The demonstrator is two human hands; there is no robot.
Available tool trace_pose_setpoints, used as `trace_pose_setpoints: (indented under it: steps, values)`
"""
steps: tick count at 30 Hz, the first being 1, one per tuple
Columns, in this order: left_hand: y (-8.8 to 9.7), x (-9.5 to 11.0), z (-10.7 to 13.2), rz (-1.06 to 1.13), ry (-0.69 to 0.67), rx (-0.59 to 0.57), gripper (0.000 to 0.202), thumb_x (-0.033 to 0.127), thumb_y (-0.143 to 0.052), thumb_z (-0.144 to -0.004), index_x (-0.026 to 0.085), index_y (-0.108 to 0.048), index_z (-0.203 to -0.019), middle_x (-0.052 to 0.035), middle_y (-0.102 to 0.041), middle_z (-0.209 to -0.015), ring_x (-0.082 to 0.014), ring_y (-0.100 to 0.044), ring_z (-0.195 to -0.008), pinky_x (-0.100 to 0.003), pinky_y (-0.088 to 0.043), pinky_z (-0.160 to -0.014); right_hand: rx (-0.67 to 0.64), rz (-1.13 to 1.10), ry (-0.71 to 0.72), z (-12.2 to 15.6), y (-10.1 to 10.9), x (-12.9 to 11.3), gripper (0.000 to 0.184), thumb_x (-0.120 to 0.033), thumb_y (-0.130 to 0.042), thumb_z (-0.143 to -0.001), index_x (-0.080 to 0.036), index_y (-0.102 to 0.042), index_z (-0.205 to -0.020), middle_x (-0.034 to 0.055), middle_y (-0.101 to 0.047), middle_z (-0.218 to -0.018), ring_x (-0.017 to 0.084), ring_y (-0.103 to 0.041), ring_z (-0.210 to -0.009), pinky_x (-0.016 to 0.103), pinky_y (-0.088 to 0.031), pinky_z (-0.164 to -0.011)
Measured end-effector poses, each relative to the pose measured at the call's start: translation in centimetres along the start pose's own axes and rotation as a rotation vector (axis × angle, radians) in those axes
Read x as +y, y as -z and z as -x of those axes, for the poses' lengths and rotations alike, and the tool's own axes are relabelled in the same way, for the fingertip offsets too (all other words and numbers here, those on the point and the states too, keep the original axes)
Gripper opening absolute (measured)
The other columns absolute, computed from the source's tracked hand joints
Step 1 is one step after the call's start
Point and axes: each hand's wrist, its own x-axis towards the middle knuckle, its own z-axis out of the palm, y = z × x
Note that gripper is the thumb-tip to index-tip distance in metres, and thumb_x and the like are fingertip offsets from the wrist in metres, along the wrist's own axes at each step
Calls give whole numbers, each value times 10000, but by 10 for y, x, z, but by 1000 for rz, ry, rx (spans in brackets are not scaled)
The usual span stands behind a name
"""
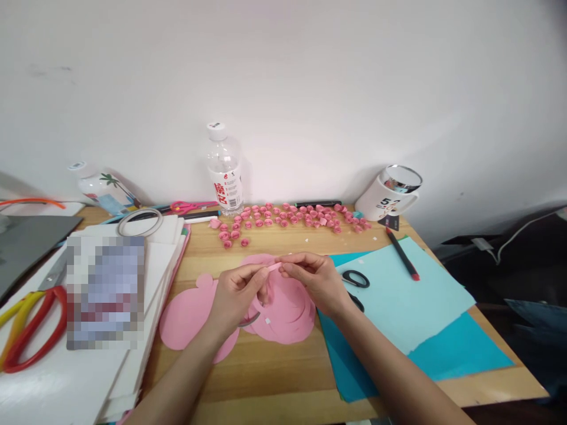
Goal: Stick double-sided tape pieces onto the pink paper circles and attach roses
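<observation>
A narrow pink paper strip (274,267) is pinched between the fingertips of both hands, just above the table. My left hand (241,292) grips its left part, and my right hand (312,277) has thumb and fingers closed at its right end. Beneath them lies a pile of round pink paper cutouts (292,321), with more pink paper circles (186,319) spread to the left. Part of a grey ring-shaped object shows under my left hand. Black-handled scissors (357,278) rest just right of my right hand, their blades partly hidden.
Many rolled pink paper roses (268,215) cover the back of the table, by a clear bottle (224,171) and a white mug (390,195). Blue paper sheets (420,307) with a pen (402,254) lie right; white papers (110,378) and red-yellow scissors (39,330) left.
</observation>
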Motion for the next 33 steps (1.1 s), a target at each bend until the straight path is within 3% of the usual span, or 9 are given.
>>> trace_pose_setpoints:
  steps: [10, 14, 25, 33]
  values:
    - [0, 0, 0, -12, 11, -17, 299, 265, -534, -811, 154, -598, -541, 14, -559, -452, -94, -530, -453, -217, -482, -556, 10, -100, 10, 1, -1, -1, 161, -253, -795, -585, -193, -708, -706, 29, -728, -730, 127, -629, -607, 288, -543, -666]
    - [0, -2, 0, -14, 6, -18, 244, 279, -547, -805, 149, -649, -626, 11, -559, -453, -102, -525, -458, -227, -481, -552, 26, -63, 12, 0, 0, 0, 210, -268, -820, -541, -188, -697, -692, 12, -698, -648, 132, -614, -574, 289, -541, -627]
    - [1, -7, -3, -65, -24, -70, 309, 312, -541, -822, 153, -626, -571, 8, -558, -473, -99, -517, -494, -231, -457, -579, 18, -62, 28, 1, -1, -1, 189, -231, -833, -516, -196, -683, -625, -23, -646, -581, 95, -550, -524, 228, -449, -533]
    - [0, -4, -1, -27, -21, -47, 243, 292, -546, -818, 160, -653, -644, 19, -547, -481, -97, -505, -494, -224, -456, -571, -3, -48, 62, 0, 0, -1, 121, -232, -810, -562, -206, -713, -629, -6, -688, -672, 109, -594, -612, 240, -489, -617]
